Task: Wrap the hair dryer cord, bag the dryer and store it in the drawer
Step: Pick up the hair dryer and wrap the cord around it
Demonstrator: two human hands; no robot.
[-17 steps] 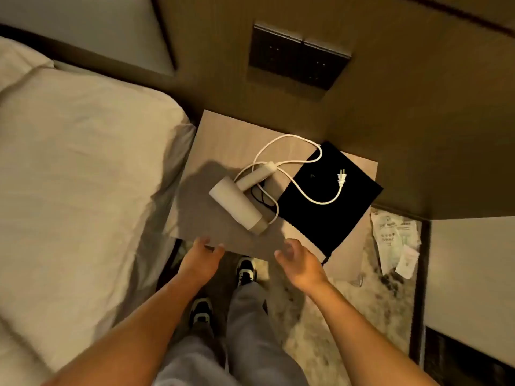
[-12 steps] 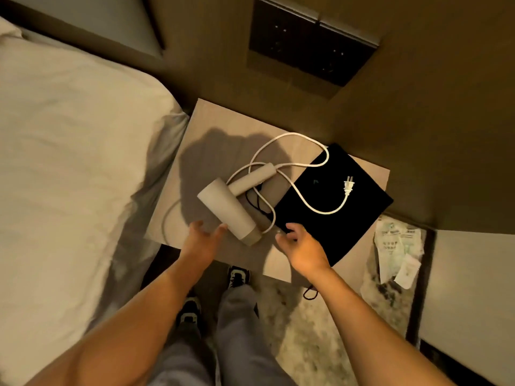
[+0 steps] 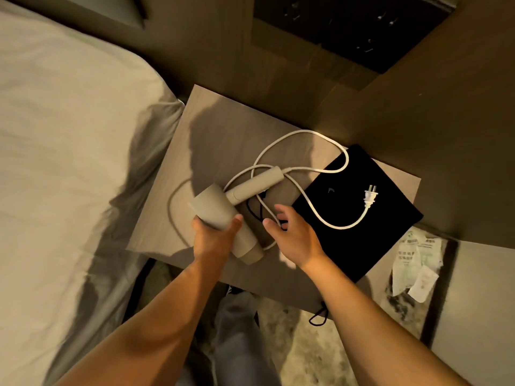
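Observation:
A beige hair dryer (image 3: 214,207) lies on the bedside table (image 3: 220,135), its handle pointing up and right. My left hand (image 3: 213,239) wraps around the dryer's barrel from below. The white cord (image 3: 309,135) loops loosely over the table and across a flat black bag (image 3: 370,238), ending in a white plug (image 3: 370,196) on the bag. Beside the barrel, my right hand (image 3: 295,236) hovers with fingers spread, its fingertips touching the cord next to the bag's black drawstring (image 3: 255,211).
A bed with a pale cover (image 3: 69,149) fills the left side, close against the table. A dark switch panel (image 3: 354,26) is set in the wall behind. Paper packets (image 3: 416,260) lie on the floor at right. My legs stand below the table's front edge.
Both hands moved forward over the table. My left hand closed around the dryer barrel and my right hand reached the cord by the bag. The view came closer.

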